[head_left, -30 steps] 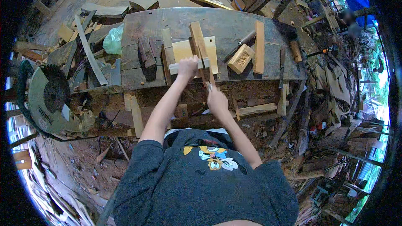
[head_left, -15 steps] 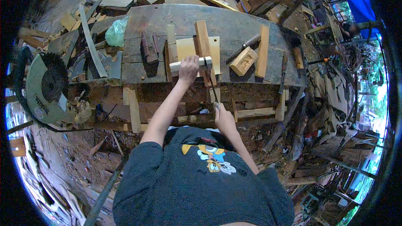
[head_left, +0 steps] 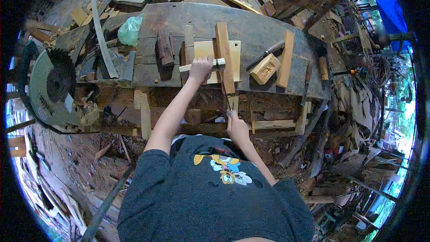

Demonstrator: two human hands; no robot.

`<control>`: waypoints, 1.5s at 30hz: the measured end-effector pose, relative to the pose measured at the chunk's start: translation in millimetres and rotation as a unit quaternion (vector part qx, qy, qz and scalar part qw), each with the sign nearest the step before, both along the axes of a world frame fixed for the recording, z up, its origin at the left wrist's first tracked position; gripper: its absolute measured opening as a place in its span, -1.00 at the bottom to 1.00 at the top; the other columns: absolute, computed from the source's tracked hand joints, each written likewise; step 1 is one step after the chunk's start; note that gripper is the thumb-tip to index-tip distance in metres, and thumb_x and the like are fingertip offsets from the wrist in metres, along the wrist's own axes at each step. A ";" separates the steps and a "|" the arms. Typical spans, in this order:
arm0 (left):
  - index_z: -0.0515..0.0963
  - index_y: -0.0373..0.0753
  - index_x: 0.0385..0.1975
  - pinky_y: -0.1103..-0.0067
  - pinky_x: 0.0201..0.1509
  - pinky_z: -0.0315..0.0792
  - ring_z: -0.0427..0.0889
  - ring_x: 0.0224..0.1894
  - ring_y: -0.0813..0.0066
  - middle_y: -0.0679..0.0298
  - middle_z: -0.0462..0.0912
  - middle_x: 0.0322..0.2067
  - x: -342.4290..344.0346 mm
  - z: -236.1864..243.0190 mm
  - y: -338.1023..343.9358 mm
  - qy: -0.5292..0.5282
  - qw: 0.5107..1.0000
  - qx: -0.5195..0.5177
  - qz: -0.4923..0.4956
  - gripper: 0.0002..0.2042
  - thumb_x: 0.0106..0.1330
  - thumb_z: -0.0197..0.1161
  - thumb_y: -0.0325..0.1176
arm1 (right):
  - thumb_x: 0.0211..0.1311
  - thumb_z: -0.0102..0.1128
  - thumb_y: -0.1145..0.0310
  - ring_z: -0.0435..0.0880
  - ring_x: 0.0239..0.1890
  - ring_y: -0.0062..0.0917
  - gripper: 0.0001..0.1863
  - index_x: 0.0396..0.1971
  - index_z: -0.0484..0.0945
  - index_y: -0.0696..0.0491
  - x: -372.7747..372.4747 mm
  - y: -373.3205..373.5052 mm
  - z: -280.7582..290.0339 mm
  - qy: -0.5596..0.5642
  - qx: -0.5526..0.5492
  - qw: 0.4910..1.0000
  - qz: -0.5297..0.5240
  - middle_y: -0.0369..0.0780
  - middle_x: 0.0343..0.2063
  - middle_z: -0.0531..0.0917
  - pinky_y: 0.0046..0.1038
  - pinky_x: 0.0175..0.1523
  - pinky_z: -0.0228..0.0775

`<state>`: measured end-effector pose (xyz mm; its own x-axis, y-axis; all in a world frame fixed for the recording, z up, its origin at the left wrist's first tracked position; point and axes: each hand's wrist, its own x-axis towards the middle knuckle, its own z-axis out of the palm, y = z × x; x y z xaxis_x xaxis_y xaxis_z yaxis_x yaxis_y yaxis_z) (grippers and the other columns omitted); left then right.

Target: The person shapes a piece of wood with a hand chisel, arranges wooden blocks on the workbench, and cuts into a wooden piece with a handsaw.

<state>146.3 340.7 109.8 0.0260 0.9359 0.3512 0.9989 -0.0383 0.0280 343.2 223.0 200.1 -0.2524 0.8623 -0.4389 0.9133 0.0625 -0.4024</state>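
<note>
My left hand (head_left: 201, 69) is closed over a pale wooden stick (head_left: 185, 71) lying crosswise on the bench. Below it, my right hand (head_left: 238, 128) grips a long thin-bladed, saw-like tool (head_left: 226, 94); teeth cannot be made out. Its dark blade runs away from me along the left side of a brown wooden bar (head_left: 224, 49) and reaches the stick near its right end. Under these lies a yellowish board (head_left: 234, 58) with a small hole in its corner. The grip ends of the tool are hidden in my fingers.
Right on the bench (head_left: 172, 15) lie a carved wooden block (head_left: 265, 69), a dark-handled tool (head_left: 266, 54) and another wooden bar (head_left: 285, 58). A dark brown wooden piece (head_left: 165, 48) lies left. A large circular saw (head_left: 53, 89) stands at the far left, near a greenish plastic bag (head_left: 130, 30).
The pale stick, with my left hand on it, has shifted left relative to the brown bar. The blade, over the bar before, now lies along its left side. The whole view has shifted slightly.
</note>
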 end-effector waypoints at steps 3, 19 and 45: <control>0.28 -0.18 -0.56 0.55 -0.57 0.32 0.47 -0.60 0.38 0.29 0.41 -0.67 4.1 1.4 -0.2 0.024 0.999 0.027 -0.019 -0.88 -0.13 0.02 -0.42 | 0.13 -0.26 0.27 0.46 -0.52 -0.06 -0.76 -0.28 0.28 0.08 -8.5 20.8 -10.6 0.017 0.026 1.000 0.005 0.10 -0.64 0.46 -0.12 -0.44 0.27; 0.28 -0.13 -0.62 0.52 -0.61 0.32 0.47 -0.68 0.47 0.35 0.38 -0.72 25.7 -16.3 -5.9 0.051 0.996 0.012 -0.069 -0.93 -0.08 0.02 -0.41 | 0.10 -0.24 0.31 0.42 -0.34 -0.06 -0.74 -0.38 0.34 0.19 -16.3 66.4 -15.9 0.203 0.041 0.978 -0.003 0.08 -0.47 0.46 -0.21 -0.28 0.24; 0.27 -0.31 -0.32 0.39 -0.27 0.38 0.51 -0.35 0.18 0.03 0.50 -0.45 -66.3 75.4 -33.8 -0.239 0.907 -0.221 0.266 -0.50 -0.21 0.19 -0.10 | 0.08 -0.10 0.24 0.43 -0.21 -0.24 -0.72 -0.25 0.44 0.06 27.5 96.3 -74.3 0.189 0.236 0.953 -0.008 -0.03 -0.04 0.23 -0.44 -0.15 0.27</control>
<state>80.0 306.9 185.2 -0.5270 0.8234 -0.2103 0.7420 0.5664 0.3585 370.6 319.3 125.8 -0.3014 0.9460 0.1192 0.7104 0.3062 -0.6337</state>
